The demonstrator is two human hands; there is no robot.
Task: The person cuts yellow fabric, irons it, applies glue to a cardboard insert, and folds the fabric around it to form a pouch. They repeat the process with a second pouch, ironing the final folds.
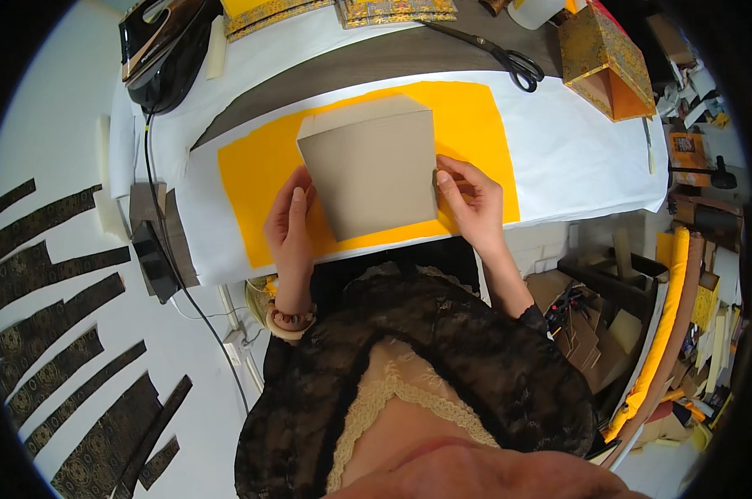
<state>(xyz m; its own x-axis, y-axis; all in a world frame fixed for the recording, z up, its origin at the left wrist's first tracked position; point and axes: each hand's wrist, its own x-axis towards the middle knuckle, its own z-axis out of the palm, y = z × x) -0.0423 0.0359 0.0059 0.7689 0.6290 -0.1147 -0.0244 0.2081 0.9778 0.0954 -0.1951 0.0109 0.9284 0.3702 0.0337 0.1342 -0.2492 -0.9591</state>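
A grey cardboard box (372,175) stands on a yellow sheet (476,125), one flat face toward me and a narrower top face behind it. My left hand (290,226) is against the box's left side, thumb up along the edge, its other fingers partly hidden. On the opposite side, my right hand (476,198) grips the right edge between thumb and fingers. The box sits between both hands near the front of the table. What its far side looks like is hidden.
White paper (571,158) covers the table under the yellow sheet. Black scissors (509,62) lie at the back, beside an open patterned box (605,66). A black iron (168,58) stands at back left, its cord hanging down. Dark patterned strips (110,432) lie at left.
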